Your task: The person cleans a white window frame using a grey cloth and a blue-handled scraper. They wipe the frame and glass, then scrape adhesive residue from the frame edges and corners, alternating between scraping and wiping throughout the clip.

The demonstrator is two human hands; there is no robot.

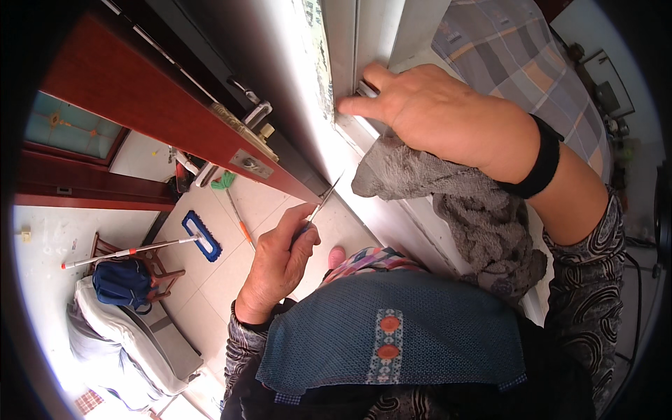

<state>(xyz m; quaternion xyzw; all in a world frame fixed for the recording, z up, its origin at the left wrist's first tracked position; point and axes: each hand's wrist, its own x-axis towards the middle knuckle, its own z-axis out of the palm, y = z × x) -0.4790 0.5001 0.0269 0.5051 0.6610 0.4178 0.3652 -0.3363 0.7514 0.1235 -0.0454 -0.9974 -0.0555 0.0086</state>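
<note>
My left hand grips a thin metal tool by its handle, mostly hidden in the fist. Its narrow shaft points up and right, past the edge of a red wooden door. Whether it is a screwdriver or a slim blade is unclear. My right hand reaches to the white frame, thumb and a finger spread around a small metal piece there. A grey terry towel hangs and bunches below that hand and wrist. The palm is hidden, so its hold on the towel cannot be seen.
The door bears a lock plate and a lever handle. On the tiled floor are a blue flat mop and a green-headed mop. A blue bag sits on a wooden chair. Checked fabric lies at upper right.
</note>
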